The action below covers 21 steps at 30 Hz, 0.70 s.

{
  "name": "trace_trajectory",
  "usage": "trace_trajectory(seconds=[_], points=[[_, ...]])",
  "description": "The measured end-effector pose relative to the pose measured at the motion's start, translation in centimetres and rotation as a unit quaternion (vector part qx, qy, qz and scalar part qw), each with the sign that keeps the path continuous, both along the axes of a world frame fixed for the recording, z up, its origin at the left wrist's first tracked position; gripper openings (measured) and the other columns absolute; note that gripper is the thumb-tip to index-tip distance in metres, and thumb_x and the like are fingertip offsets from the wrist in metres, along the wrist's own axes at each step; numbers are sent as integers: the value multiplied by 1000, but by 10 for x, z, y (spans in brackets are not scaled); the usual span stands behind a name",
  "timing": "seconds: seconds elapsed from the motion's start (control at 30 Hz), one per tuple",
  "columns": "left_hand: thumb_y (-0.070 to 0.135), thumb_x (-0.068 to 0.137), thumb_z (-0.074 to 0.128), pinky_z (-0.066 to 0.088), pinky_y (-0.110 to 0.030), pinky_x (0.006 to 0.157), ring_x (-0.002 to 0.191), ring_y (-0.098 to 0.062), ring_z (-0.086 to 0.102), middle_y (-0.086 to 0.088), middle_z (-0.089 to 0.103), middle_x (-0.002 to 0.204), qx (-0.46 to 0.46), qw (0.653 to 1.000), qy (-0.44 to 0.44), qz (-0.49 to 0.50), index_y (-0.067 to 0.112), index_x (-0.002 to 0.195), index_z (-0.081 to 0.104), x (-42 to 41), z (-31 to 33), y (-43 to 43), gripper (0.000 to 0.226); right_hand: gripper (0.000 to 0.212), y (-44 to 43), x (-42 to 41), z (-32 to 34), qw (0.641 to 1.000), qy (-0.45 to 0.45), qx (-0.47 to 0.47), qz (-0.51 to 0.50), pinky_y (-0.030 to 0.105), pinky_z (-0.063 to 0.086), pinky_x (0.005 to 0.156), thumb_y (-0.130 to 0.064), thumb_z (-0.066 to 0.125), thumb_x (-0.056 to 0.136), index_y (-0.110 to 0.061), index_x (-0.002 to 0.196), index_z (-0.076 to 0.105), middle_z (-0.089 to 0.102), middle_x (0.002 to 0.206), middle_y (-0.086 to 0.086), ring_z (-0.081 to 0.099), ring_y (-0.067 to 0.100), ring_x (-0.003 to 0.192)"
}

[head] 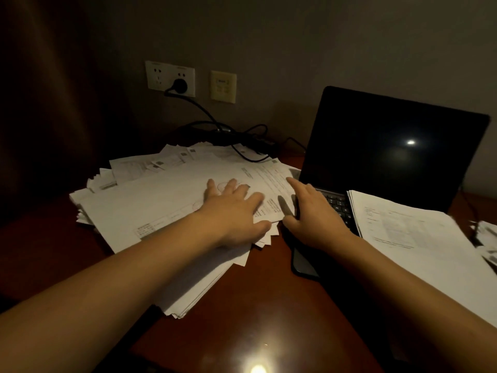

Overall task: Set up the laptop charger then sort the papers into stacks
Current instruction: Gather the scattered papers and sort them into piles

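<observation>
A wide, messy pile of white printed papers covers the left half of the dark wooden desk. My left hand lies flat on the pile's right part, fingers spread. My right hand rests at the pile's right edge, forefinger stretched onto a sheet, thumb by the corner; whether it pinches a sheet is unclear. An open black laptop with a dark screen stands to the right. A neater paper stack lies on its keyboard. The charger's black plug sits in the wall socket, its cable running down behind the papers.
A beige switch plate is on the wall beside the white socket panel. More crumpled papers lie at the far right edge. A lamp's glare shines on the desk's front. A dark curtain hangs on the left.
</observation>
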<state>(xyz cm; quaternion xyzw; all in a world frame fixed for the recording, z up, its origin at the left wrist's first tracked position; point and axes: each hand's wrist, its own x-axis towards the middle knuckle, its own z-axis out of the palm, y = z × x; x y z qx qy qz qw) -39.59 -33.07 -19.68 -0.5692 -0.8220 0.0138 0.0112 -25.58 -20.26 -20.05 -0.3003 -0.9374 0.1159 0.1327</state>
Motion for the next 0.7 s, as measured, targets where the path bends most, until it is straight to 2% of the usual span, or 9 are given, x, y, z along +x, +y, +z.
trace_trajectory(seconds=[0.1, 0.17, 0.23, 0.37, 0.5, 0.57, 0.63, 0.7], points=[[64, 100, 15, -3, -70, 115, 153, -30, -8, -3, -5, 168, -54, 998, -14, -35, 47, 156, 1, 9, 2, 19, 60, 79, 3, 5, -4, 999, 43, -1, -11, 43, 41, 112, -33, 65, 91, -23, 157, 23, 39, 156, 7, 38, 26, 143], [63, 101, 13, -2, -69, 115, 153, -30, -8, -1, -5, 168, -60, 998, -24, -28, 47, 156, 1, 9, 0, 22, 58, 71, 5, 5, -5, 997, 69, 4, -18, 36, 48, 98, -33, 67, 90, -21, 151, 32, 47, 148, 5, 49, 23, 131], [62, 102, 13, -2, -68, 116, 154, -29, -7, 0, -5, 168, -52, 998, -27, -23, 48, 156, 3, 8, -2, 20, 57, 64, 8, 6, -5, 997, 76, 9, -18, 28, 45, 85, -31, 67, 90, -20, 145, 37, 52, 139, 5, 54, 21, 119], [62, 101, 14, -3, -67, 117, 154, -26, -7, 1, -3, 168, -26, 999, -39, -10, 50, 154, 5, 4, -11, 9, 55, 56, 13, 12, -6, 997, 80, -6, -17, 28, 43, 81, -28, 66, 92, -19, 141, 39, 55, 133, 6, 56, 20, 115], [61, 102, 18, -3, -67, 117, 154, -25, -5, 2, 1, 168, 10, 998, -62, 10, 47, 152, 16, 4, -15, -8, 52, 52, 15, 14, -5, 996, 78, -29, -26, 27, 43, 80, -28, 64, 95, -19, 140, 40, 57, 131, 5, 57, 20, 117], [60, 102, 21, -1, -66, 118, 154, -25, 3, 2, 11, 166, 19, 997, -70, 24, 41, 150, 25, 5, -14, -14, 52, 54, 16, 13, -5, 996, 73, -37, -27, 28, 43, 78, -27, 64, 94, -18, 141, 40, 58, 129, 7, 58, 20, 108], [60, 101, 27, 10, -63, 118, 144, -21, 27, 3, 36, 152, 64, 995, -74, 36, 33, 135, 40, 8, -14, -18, 46, 57, 18, 13, -5, 997, 62, -46, -33, 28, 44, 78, -28, 65, 93, -17, 143, 41, 59, 126, 8, 53, 16, 96], [60, 100, 32, 20, -57, 117, 126, -15, 42, 6, 49, 133, 113, 989, -79, 44, 29, 121, 46, 10, -12, -21, 39, 56, 22, 15, -4, 998, 48, -30, -29, 31, 46, 85, -33, 59, 96, -17, 146, 41, 55, 130, 7, 53, 17, 105]])
